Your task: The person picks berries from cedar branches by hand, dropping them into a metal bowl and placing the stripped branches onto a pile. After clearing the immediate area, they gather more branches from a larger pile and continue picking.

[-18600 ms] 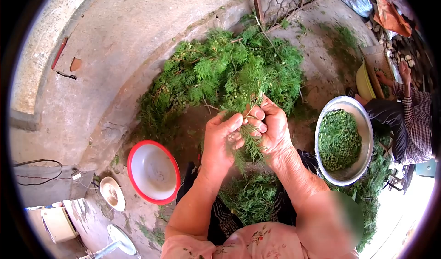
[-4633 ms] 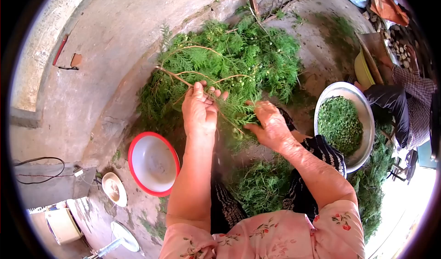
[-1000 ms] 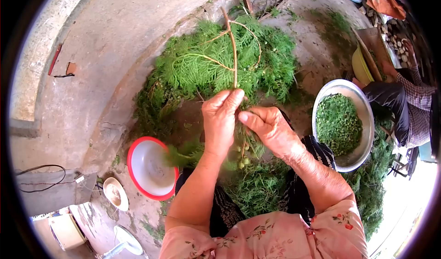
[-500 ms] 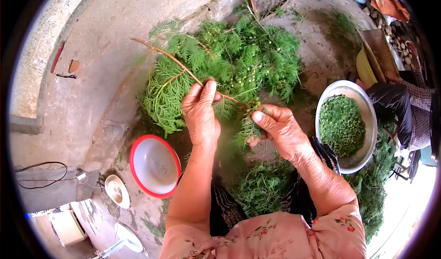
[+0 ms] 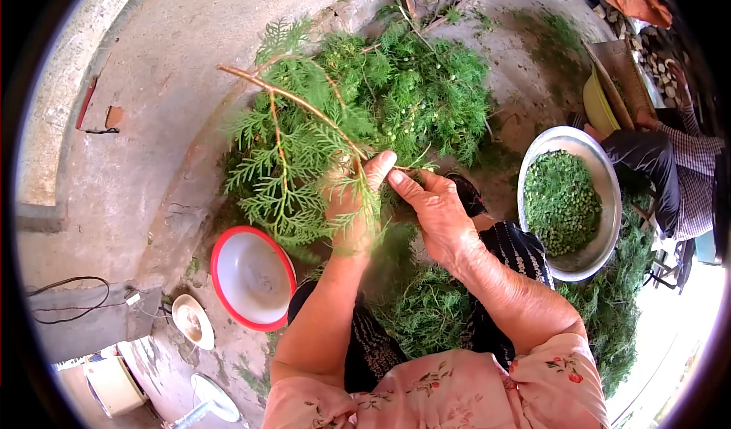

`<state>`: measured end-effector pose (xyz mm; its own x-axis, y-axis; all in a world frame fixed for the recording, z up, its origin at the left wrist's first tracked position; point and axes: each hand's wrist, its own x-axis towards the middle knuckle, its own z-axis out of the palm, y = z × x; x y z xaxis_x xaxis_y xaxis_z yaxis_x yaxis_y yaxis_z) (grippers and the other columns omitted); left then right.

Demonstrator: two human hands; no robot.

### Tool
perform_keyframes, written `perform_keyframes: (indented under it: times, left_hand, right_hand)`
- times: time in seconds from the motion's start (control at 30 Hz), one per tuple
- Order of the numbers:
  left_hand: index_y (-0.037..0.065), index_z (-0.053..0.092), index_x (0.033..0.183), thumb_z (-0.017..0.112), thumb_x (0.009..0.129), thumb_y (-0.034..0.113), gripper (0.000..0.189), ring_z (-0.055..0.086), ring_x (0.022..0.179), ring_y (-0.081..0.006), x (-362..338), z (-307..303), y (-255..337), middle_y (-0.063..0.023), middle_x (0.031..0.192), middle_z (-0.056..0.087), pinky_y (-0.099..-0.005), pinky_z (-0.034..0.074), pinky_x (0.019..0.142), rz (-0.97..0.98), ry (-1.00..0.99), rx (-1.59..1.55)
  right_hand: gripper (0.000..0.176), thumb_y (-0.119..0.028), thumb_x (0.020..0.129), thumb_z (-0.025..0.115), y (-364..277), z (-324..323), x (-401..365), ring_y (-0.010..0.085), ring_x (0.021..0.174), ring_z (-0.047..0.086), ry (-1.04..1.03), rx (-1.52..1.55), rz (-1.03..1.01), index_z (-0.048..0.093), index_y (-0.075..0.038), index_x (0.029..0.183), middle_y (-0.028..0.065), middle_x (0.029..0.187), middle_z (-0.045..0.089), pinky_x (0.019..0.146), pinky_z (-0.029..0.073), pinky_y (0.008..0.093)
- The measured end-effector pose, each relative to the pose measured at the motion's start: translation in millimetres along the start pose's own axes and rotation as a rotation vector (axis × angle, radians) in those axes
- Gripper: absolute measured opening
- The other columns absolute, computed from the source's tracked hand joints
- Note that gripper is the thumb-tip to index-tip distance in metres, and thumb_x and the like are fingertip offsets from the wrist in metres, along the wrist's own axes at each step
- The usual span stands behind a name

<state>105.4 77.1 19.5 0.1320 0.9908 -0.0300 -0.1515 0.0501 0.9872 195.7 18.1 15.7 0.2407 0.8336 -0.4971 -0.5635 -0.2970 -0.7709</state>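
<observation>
Left hand [image 5: 355,207] grip clamped on leafy branch [image 5: 301,103]; right hand [image 5: 435,212] grip beside it, pinched together, seemingly on same branch

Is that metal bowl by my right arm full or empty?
Partly full: small green pieces heap inside the metal bowl, with bare inner wall showing.

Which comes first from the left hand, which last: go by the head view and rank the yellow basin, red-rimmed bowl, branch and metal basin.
From the left hand:
1. Branch: held in that hand.
2. Red-rimmed bowl: on the person's left, beside the left forearm.
3. Metal basin: on the right, beyond the right knee.
4. Yellow basin: right, farther forward, past the metal basin.
</observation>
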Motion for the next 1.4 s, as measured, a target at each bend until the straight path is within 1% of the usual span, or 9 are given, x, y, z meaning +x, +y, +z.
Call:
perform_keyframes:
  times: [0.4, 0.57, 0.67, 0.73, 0.8, 0.87, 1.0, 1.13, 1.4]
  left_hand:
    - [0.005, 0.057, 0.083, 0.066, 0.078, 0.007, 0.011, 0.05, 0.057, -0.0096, 0.4, -6.4, 9.3, -0.0002, 0.067, 0.055, -0.0229, 0.041, 0.051, -0.148, -0.059, -0.287]
    - [0.006, 0.056, 0.082, 0.065, 0.079, 0.009, 0.01, 0.05, 0.057, -0.0092, -1.7, -5.2, 12.5, 0.0001, 0.067, 0.054, -0.0235, 0.041, 0.051, -0.165, -0.037, -0.265]
    - [0.006, 0.055, 0.08, 0.064, 0.08, 0.01, 0.009, 0.05, 0.055, -0.0096, 5.0, -6.7, 12.4, -0.0004, 0.065, 0.054, -0.0245, 0.044, 0.051, -0.144, 0.004, -0.271]
    - [0.005, 0.055, 0.077, 0.062, 0.082, 0.009, 0.009, 0.049, 0.052, -0.0097, 22.3, -20.1, 8.3, -0.0011, 0.064, 0.053, -0.0257, 0.048, 0.05, -0.128, 0.096, -0.306]
    - [0.007, 0.052, 0.075, 0.062, 0.082, 0.012, 0.013, 0.049, 0.051, -0.0113, 30.6, -28.7, 10.6, -0.0011, 0.061, 0.052, -0.0255, 0.046, 0.052, -0.095, 0.129, -0.306]
    - [0.007, 0.052, 0.075, 0.062, 0.082, 0.012, 0.013, 0.049, 0.05, -0.0113, 28.6, -27.8, 15.2, -0.001, 0.06, 0.052, -0.0246, 0.045, 0.051, -0.097, 0.13, -0.318]
    - [0.006, 0.054, 0.077, 0.063, 0.082, 0.013, 0.013, 0.048, 0.051, -0.0106, 26.7, -26.6, 13.3, -0.0007, 0.062, 0.052, -0.0236, 0.043, 0.049, -0.121, 0.125, -0.336]
    - [0.004, 0.055, 0.079, 0.062, 0.083, 0.012, 0.011, 0.048, 0.052, -0.0094, 21.4, -19.9, 12.9, -0.0012, 0.063, 0.051, -0.0272, 0.05, 0.052, -0.14, 0.102, -0.318]
    - [0.005, 0.055, 0.076, 0.064, 0.081, 0.011, 0.012, 0.049, 0.055, -0.0091, 4.5, -2.1, 8.3, -0.0005, 0.065, 0.053, -0.0219, 0.043, 0.05, -0.15, 0.021, -0.248]
  right_hand:
    - [0.024, -0.023, 0.084, 0.062, -13.1, -24.8, 12.3, 0.0071, 0.065, 0.046, -0.384, -0.213, -0.219, 0.061, 0.0, 0.092, 0.0011, 0.071, 0.055, 0.056, 0.041, 0.0234]
    - [0.022, -0.023, 0.084, 0.062, -24.1, -27.5, 1.5, 0.0082, 0.054, 0.053, -0.538, -0.141, -0.063, 0.057, -0.003, 0.077, -0.0007, 0.064, 0.054, 0.053, 0.045, 0.0234]
    - [0.018, -0.019, 0.082, 0.063, -37.6, -24.5, -12.0, 0.0082, 0.065, 0.054, -0.616, -0.317, 0.066, 0.059, -0.002, 0.079, 0.0013, 0.066, 0.057, 0.06, 0.045, 0.0239]
    - [0.018, -0.02, 0.086, 0.059, -31.3, -19.6, -23.2, 0.0103, 0.062, 0.058, -0.893, -0.478, 0.061, 0.058, -0.002, 0.08, 0.0025, 0.066, 0.058, 0.059, 0.048, 0.025]
    - [0.017, -0.018, 0.087, 0.057, -20.7, -16.8, -25.7, 0.0111, 0.063, 0.06, -0.91, -0.739, -0.26, 0.057, -0.002, 0.082, 0.0037, 0.07, 0.06, 0.059, 0.048, 0.0241]
    - [0.015, -0.015, 0.088, 0.054, -17.6, -17.3, -27.9, 0.0128, 0.064, 0.061, -0.768, -0.331, 0.163, 0.054, -0.001, 0.094, 0.0066, 0.072, 0.06, 0.054, 0.05, 0.0245]
    - [0.014, -0.006, 0.087, 0.052, -12.2, -15.3, -18.4, 0.014, 0.059, 0.056, -0.334, 0.001, 0.065, 0.054, -0.001, 0.101, 0.0072, 0.072, 0.058, 0.047, 0.047, 0.026]
    - [0.017, -0.01, 0.088, 0.053, -3.0, -12.9, -10.0, 0.0127, 0.059, 0.054, -0.23, 0.067, -0.009, 0.055, -0.002, 0.102, 0.0063, 0.074, 0.058, 0.047, 0.045, 0.0269]
    - [0.023, -0.022, 0.086, 0.058, -5.0, 0.2, -8.0, 0.0074, 0.049, 0.044, -0.071, 0.063, 0.04, 0.061, -0.003, 0.099, 0.0006, 0.066, 0.056, 0.043, 0.036, 0.0223]
